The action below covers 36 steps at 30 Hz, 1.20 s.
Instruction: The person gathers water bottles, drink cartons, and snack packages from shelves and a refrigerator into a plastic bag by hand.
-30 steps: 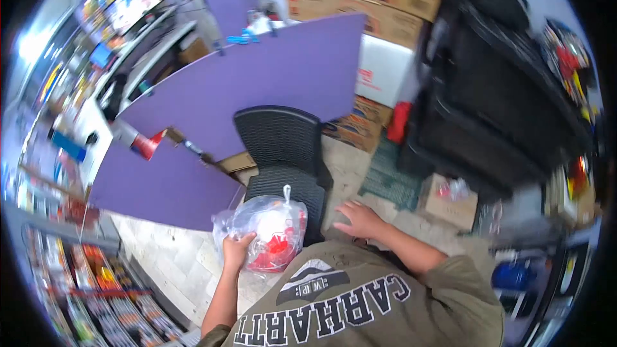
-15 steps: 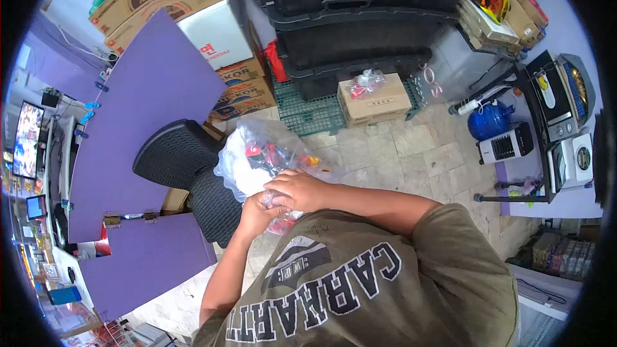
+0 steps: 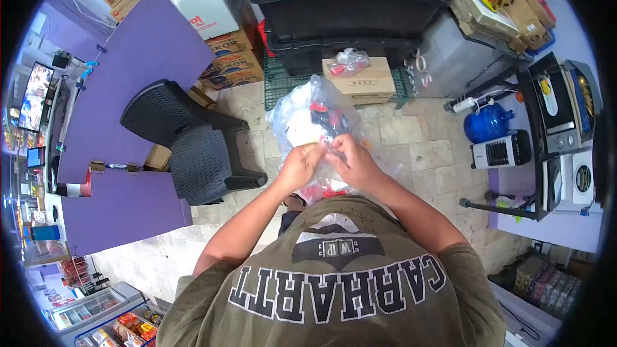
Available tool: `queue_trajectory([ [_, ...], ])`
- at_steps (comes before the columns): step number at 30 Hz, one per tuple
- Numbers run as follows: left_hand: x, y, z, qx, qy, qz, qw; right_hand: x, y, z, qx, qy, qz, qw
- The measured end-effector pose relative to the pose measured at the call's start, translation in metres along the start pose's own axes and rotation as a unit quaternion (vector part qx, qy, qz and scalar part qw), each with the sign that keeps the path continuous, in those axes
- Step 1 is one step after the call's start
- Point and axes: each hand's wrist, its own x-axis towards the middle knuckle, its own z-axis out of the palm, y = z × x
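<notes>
Item, plastic bag point(image 3: 295, 112): clear and crinkled, with white, red and dark contents showing through. It is held up in front of my shirt point(image 3: 337, 270), above the tiled floor point(image 3: 418, 154), with some of its plastic spreading below and to the right of my hands.

Item, left hand point(image 3: 301, 166): on the left side of the bag's gathered plastic, thumb and fingers closed together and pinching it.

Item, right hand point(image 3: 353, 162): directly beside the left, fingertips meeting the left's over the same gather, thumb and forefinger pinching the plastic. The exact fold between the fingertips is too small for me to tell.

Item, cardboard box point(image 3: 363, 85): beyond the bag, at the near edge of a green grate point(image 3: 276, 83), toward its right end.

Item, small clear packet point(image 3: 349, 62): with red showing inside, lying on the box top by its far edge, left of the middle.

Item, black bins point(image 3: 360, 19): stacked behind the box.

Item, black chair point(image 3: 200, 160): left of the bag and apart from it, its back against or near the purple panel point(image 3: 138, 51); I cannot tell whether they touch.

Item, blue water jug point(image 3: 483, 123): to the right, just beside a white air cooler point(image 3: 498, 152).
</notes>
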Motion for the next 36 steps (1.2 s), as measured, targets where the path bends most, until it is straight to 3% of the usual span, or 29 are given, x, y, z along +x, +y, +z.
queue_trajectory([
  [3, 0.028, 0.008, 0.026, -0.021, 0.015, -0.079, 0.997, 0.004, 0.003, -0.028, -0.064, 0.054, 0.01, 0.996],
  [5, 0.045, 0.025, 0.043, -0.192, 0.082, -0.087, 0.974, 0.01, -0.001, -0.05, -0.091, 0.031, 0.023, 0.995],
  [8, 0.051, 0.03, 0.046, -0.218, 0.082, -0.084, 0.969, 0.013, -0.006, -0.07, -0.1, -0.029, 0.053, 0.993],
  [10, 0.048, 0.034, 0.043, -0.202, 0.084, -0.116, 0.969, 0.006, -0.011, -0.078, -0.099, -0.042, -0.064, 0.992],
  [11, 0.047, 0.035, 0.045, -0.227, 0.09, -0.121, 0.962, 0.004, -0.014, -0.079, -0.094, -0.045, -0.07, 0.992],
  [23, 0.032, 0.051, 0.042, -0.301, 0.128, -0.108, 0.939, 0.013, -0.017, -0.069, -0.205, -0.114, -0.071, 0.969],
  [26, 0.032, 0.045, 0.043, -0.245, 0.126, -0.098, 0.956, 0.016, -0.003, -0.067, -0.13, -0.122, -0.095, 0.979],
  [29, 0.034, 0.051, 0.04, -0.021, 0.122, -0.111, 0.986, 0.018, 0.006, -0.072, -0.073, -0.175, 0.008, 0.982],
  [30, 0.033, 0.054, 0.04, -0.023, 0.111, -0.095, 0.989, 0.016, 0.011, -0.072, -0.065, -0.17, 0.033, 0.983],
  [33, 0.031, 0.065, 0.037, -0.044, 0.037, 0.006, 0.998, 0.003, 0.024, -0.081, 0.0, -0.172, 0.08, 0.982],
  [35, 0.027, 0.07, 0.038, 0.169, -0.042, 0.096, 0.98, -0.002, 0.034, -0.086, 0.016, -0.156, 0.077, 0.985],
  [36, 0.027, 0.069, 0.041, 0.171, -0.043, 0.103, 0.979, -0.003, 0.036, -0.09, 0.01, -0.177, 0.115, 0.978],
])
